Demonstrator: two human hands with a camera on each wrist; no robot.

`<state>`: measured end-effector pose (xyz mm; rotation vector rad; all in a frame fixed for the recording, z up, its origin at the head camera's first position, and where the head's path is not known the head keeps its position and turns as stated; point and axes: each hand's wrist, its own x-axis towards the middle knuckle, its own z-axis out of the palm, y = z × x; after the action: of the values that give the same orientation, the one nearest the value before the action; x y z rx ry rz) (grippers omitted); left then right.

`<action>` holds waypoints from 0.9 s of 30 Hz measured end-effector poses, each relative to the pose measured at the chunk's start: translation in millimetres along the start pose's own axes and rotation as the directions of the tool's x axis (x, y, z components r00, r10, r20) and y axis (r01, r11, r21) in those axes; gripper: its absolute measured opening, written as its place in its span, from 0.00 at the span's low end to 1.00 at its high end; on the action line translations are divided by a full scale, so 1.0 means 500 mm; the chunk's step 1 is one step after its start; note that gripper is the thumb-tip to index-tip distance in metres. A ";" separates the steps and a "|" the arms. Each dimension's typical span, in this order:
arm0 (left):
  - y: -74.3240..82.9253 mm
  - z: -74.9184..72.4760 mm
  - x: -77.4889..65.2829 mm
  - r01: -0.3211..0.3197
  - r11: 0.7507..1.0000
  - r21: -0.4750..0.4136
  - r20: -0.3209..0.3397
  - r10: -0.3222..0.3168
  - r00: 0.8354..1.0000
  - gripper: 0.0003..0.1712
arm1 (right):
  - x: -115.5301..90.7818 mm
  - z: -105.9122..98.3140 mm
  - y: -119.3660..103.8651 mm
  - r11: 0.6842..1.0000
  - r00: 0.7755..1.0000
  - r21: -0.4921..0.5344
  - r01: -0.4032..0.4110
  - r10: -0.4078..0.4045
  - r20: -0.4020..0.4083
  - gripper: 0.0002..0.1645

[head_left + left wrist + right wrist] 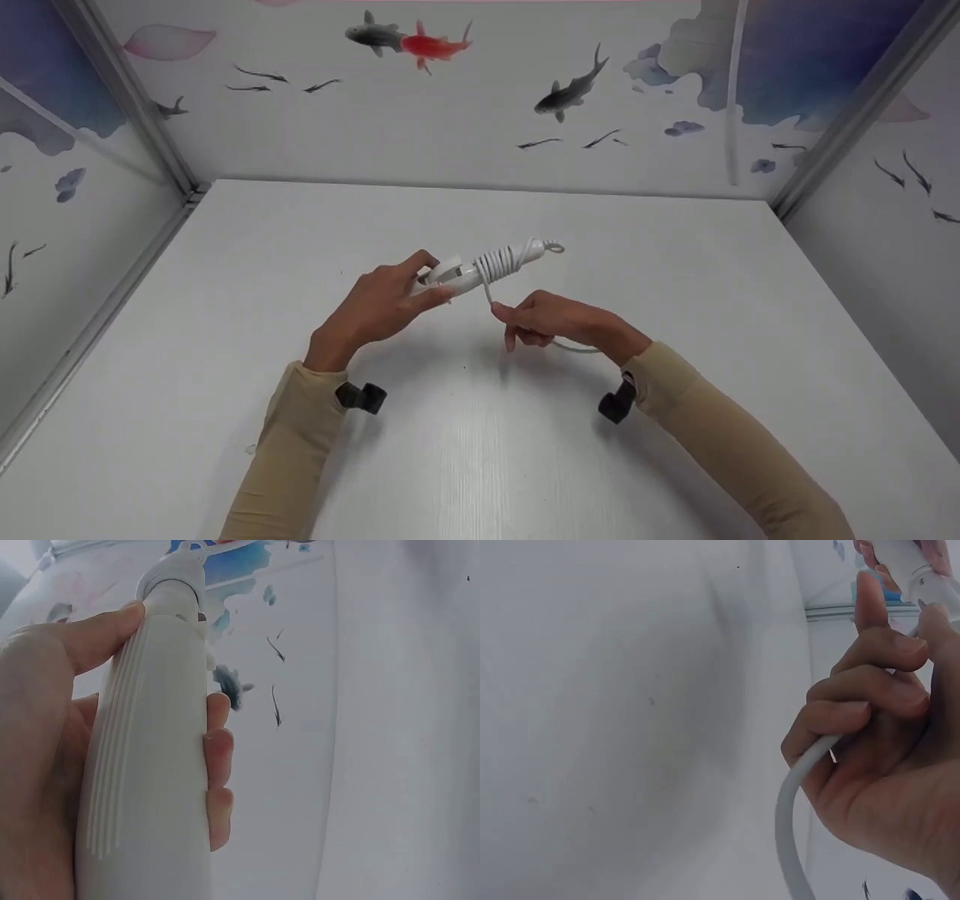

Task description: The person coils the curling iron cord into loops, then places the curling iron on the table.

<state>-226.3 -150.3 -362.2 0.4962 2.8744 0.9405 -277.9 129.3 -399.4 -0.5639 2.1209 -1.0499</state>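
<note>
Above the middle of the table, my left hand (pixel 386 304) grips a white corded appliance (pixel 466 279) with a ribbed body (pixel 150 757). In the left wrist view the thumb lies along one side and fingertips (pixel 219 750) show at the other. The appliance tilts up to the right in the head view. Several turns of its white power cord (pixel 497 264) wrap its narrower part, and a small cord loop (pixel 555 247) stands at its far end. Beside it, my right hand (pixel 544 319) holds the cord's loose run (pixel 786 817), which passes through the curled fingers.
A white table (pixel 465 450) lies below both hands. Printed panels (pixel 480 112) with fish and blue washes enclose its back and sides, with metal posts (pixel 142 97) at the corners. A black wrist camera (pixel 367 397) sits on each sleeve.
</note>
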 end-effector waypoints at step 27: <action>0.014 0.033 0.002 -0.119 0.993 0.010 0.215 0.114 0.970 0.20 | 0.017 -0.076 -0.056 0.929 0.982 -0.364 0.060 -0.120 -0.146 0.11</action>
<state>-222.8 -135.5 -371.3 0.7274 2.6901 0.8137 -309.7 127.2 -363.7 -0.7765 2.4779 -0.7808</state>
